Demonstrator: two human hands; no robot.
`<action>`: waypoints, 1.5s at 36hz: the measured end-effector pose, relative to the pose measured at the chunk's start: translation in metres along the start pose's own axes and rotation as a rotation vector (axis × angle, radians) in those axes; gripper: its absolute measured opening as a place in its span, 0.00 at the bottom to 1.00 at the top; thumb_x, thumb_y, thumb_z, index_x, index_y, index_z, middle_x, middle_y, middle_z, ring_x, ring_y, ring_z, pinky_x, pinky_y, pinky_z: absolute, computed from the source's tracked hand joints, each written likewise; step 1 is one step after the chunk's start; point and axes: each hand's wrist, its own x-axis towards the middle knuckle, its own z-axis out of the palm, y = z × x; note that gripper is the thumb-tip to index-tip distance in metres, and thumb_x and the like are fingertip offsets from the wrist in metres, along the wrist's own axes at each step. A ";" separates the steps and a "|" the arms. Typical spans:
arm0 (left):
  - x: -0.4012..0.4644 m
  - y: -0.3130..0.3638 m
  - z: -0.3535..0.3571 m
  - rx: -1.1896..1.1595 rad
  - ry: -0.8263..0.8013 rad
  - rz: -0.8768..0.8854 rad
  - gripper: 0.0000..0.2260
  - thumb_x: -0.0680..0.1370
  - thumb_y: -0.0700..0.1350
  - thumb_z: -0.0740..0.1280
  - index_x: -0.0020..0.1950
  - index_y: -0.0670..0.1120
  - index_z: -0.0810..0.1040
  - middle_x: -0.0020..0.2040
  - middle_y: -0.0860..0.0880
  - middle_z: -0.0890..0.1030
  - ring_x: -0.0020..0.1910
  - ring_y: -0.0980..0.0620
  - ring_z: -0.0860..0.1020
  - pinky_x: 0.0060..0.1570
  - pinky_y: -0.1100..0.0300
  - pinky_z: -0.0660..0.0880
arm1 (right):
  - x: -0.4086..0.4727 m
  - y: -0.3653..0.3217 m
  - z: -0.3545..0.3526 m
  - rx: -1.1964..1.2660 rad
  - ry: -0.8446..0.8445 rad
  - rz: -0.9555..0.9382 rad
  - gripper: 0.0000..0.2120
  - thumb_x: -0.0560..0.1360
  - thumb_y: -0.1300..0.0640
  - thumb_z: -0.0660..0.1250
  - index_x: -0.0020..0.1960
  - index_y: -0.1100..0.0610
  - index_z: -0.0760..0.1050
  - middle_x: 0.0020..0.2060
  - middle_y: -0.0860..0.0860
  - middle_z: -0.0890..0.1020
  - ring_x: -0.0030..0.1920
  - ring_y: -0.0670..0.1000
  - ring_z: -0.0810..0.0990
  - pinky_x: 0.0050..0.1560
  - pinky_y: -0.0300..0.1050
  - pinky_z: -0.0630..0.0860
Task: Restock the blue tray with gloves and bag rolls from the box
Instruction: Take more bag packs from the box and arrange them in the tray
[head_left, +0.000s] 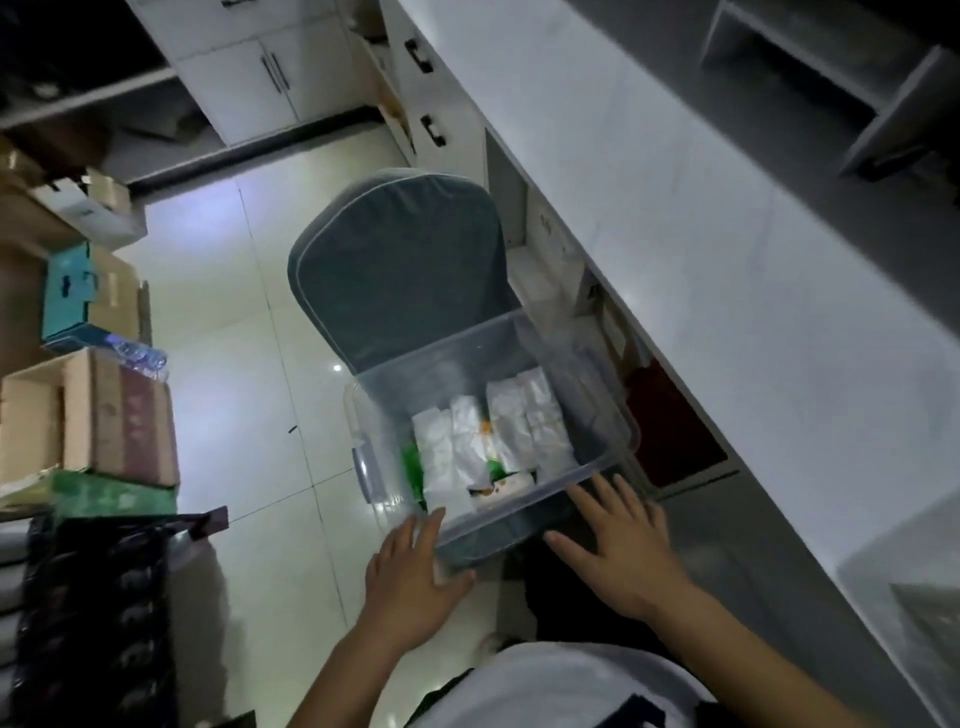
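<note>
Stacked cardboard cartons (88, 410) and a teal carton (70, 299) are crowding the shelving at the far left, beside a glossy pale tiled floor (234, 322) that is throwing back glare in this dim room. The left hand (410, 566) is pressing flat against the near left corner of the clear plastic box (498, 530), its grip spread wide and holding nothing. The box is sitting on a grey cushioned chair (395, 280) whose padded back is rising behind it; it is open-topped and holding upright white packets (498, 431), with something green (413, 465) low at its left, too blurred to name. The right hand (623, 545) is reaching to the box's near right edge with fingers splayed, its grip likewise wide and empty. The box looks stiff and smooth-walled, probably light for its bulk, so taking it under the rim at both near corners should be steadier than squeezing the slick sides; the packets look soft and crinkly, easy to pinch singly. At the right, a long white counter (701, 260) is running away, cubbies beneath it. No blue tray is showing.
</note>
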 end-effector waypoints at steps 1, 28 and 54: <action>0.009 -0.001 -0.004 -0.005 0.008 -0.045 0.38 0.76 0.67 0.61 0.80 0.60 0.48 0.81 0.51 0.50 0.79 0.48 0.51 0.76 0.48 0.54 | 0.021 0.000 -0.002 -0.006 -0.011 -0.027 0.36 0.75 0.27 0.49 0.79 0.39 0.51 0.81 0.48 0.49 0.80 0.52 0.43 0.76 0.61 0.42; 0.308 -0.030 0.060 -0.470 -0.190 -0.443 0.33 0.78 0.50 0.69 0.79 0.45 0.58 0.77 0.42 0.64 0.72 0.42 0.67 0.66 0.58 0.66 | 0.224 0.045 0.085 -0.232 -0.217 -0.086 0.40 0.72 0.29 0.46 0.77 0.49 0.64 0.78 0.54 0.62 0.78 0.61 0.57 0.72 0.66 0.58; 0.412 -0.004 0.098 -0.598 -0.073 -0.638 0.14 0.75 0.37 0.63 0.61 0.37 0.76 0.58 0.39 0.80 0.55 0.40 0.80 0.50 0.57 0.77 | 0.224 0.048 0.095 -0.286 -0.034 -0.148 0.31 0.73 0.38 0.56 0.66 0.56 0.79 0.65 0.56 0.79 0.66 0.62 0.76 0.60 0.67 0.74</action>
